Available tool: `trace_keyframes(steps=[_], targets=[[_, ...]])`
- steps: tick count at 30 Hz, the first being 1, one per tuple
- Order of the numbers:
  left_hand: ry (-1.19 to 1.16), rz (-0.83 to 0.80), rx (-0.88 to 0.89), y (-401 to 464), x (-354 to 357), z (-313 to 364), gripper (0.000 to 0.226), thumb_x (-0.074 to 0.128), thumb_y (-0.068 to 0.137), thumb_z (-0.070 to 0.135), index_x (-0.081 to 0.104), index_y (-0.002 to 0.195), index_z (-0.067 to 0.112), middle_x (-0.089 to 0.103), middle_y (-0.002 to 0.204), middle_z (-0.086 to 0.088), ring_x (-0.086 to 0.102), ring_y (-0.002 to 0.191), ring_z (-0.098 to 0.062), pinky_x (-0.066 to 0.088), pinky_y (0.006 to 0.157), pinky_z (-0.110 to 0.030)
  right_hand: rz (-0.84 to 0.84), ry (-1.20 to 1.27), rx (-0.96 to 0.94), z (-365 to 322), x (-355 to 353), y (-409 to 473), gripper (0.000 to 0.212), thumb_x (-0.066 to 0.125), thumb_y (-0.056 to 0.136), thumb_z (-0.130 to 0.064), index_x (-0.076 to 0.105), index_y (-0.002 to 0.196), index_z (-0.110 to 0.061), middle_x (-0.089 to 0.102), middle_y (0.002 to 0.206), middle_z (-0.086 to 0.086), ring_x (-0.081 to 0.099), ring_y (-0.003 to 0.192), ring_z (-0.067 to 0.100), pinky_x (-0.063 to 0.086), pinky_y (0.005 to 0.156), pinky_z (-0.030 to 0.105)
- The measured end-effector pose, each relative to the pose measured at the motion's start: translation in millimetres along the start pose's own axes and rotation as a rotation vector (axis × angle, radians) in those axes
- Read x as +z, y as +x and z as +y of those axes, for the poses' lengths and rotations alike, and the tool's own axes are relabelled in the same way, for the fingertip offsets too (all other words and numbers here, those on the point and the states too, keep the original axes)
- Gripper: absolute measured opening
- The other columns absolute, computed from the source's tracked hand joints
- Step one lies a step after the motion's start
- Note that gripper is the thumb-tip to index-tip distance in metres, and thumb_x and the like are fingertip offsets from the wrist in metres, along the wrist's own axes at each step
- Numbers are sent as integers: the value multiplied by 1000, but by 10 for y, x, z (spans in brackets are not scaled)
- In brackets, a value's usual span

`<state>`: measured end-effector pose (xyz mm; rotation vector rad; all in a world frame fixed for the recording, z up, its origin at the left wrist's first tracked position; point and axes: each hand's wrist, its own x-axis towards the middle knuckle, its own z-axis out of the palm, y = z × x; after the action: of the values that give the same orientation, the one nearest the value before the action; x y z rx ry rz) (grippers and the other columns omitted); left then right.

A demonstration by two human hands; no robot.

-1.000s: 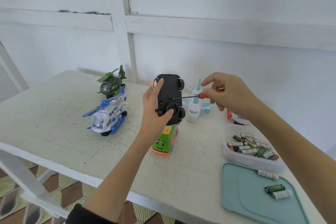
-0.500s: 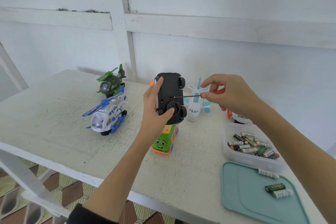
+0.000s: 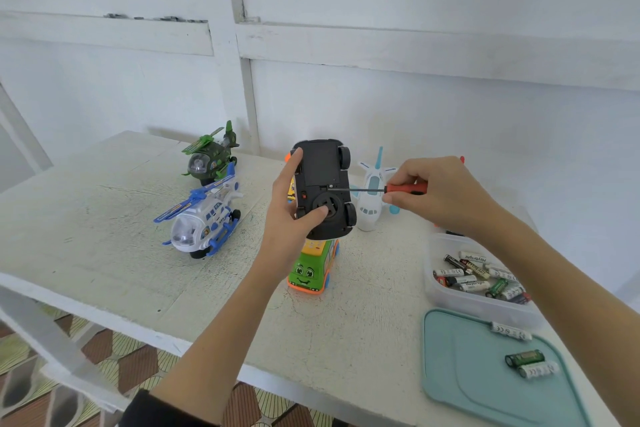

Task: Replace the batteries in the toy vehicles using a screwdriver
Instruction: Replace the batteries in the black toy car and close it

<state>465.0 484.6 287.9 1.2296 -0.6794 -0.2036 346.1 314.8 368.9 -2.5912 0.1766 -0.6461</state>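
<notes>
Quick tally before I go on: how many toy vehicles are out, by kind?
Helicopters: 2, green and blue-white
Planes: 1, white
Buses: 1, green
Cars: 1, black-bottomed, held in the left hand
Total: 5; a red item behind the right hand is unclear.

White table [image 3: 104, 218], green helicopter [image 3: 210, 158], blue-white helicopter [image 3: 202, 218], green bus [image 3: 313, 267], white plane [image 3: 372, 198], clear battery tub [image 3: 478, 305], teal lid [image 3: 478, 385].

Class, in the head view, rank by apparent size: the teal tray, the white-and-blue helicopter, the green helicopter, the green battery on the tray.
1. teal tray, nearest the camera
2. white-and-blue helicopter
3. green helicopter, farther away, so its true size is unsure
4. green battery
</notes>
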Motion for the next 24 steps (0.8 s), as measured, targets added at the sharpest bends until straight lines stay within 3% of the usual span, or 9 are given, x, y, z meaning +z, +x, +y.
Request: trace_keyframes(steps=[7, 12, 16, 19, 24], targets=[[-20, -24, 17, -3, -14, 29, 81, 62, 74, -1, 38, 141, 39, 53, 134, 23, 68, 106, -22, 57, 88, -43, 6, -11, -6, 19, 78, 22, 10, 73, 78, -22, 64, 73, -21, 58, 65, -19, 53, 62, -3, 38, 59, 9], [-36, -10, 11, 3, -14, 7, 80, 62, 75, -1, 37, 140, 39, 58, 122, 33, 69, 104, -21, 58, 86, -38, 45, -38, -28, 48, 181, 7, 10, 71, 80, -22, 68, 77, -13, 54, 61, -22, 52, 56, -3, 37, 56, 12], [-69, -4, 9, -1, -10, 4, 83, 61, 75, -2, 34, 144, 35, 61, 119, 32, 69, 103, -18, 58, 84, -36, 62, -33, -60, 66, 241, 3, 12, 71, 81, -20, 66, 75, -11, 50, 60, -26, 50, 53, -3, 32, 54, 8], [-94, -3, 2, 4, -7, 13, 84, 59, 75, -3, 31, 145, 32, 64, 115, 31, 70, 99, -15, 58, 83, -36, 75, -21, -88, 84, 273, 12, 12, 70, 81, -18, 64, 73, -11, 51, 63, -25, 50, 57, 0, 35, 57, 18], [-177, 18, -24, 28, 11, 34, 84, 60, 73, -3, 35, 144, 35, 53, 136, 10, 69, 103, -17, 57, 84, -38, 102, -4, -129, 115, 309, 18, 14, 71, 81, -17, 62, 71, -12, 50, 61, -27, 49, 56, -1, 35, 56, 20]])
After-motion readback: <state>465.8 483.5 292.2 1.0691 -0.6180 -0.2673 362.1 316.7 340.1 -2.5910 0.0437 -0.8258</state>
